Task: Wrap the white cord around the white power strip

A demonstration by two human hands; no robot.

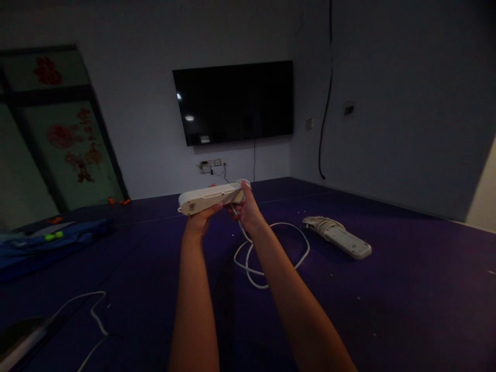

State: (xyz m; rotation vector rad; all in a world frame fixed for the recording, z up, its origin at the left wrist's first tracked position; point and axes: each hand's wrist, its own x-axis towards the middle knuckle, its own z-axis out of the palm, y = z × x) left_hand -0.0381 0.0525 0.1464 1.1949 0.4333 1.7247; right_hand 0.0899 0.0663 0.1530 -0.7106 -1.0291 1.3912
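1. Step in hand: the work looks like gathering the white cord [242,228] onto the white power strip [209,199], judging by how the right hand [251,211] sits where the cord meets it.
2. Hands: the left hand [200,220] is closed around the strip's near edge, its thumb along the underside. The right hand grips the other end, thumb pressed on top; the light is dim there, so I can't tell whether its fingers also pinch the cord.
3. Next move: it likely calls for a steady left hold while the right hand takes up slack, which lies in loose loops on the purple floor [155,289] at five o'clock.
4. Place: the strip is held above the floor, just off centre toward eight o'clock, its length pointing from nine to a little past two.
5. Look: it is long and pale with rounded ends, a dark-marked label and a small tab at its nine o'clock end.
6. Nearby: a second strip [351,244] lies at four o'clock, its own cord bundled around one end.
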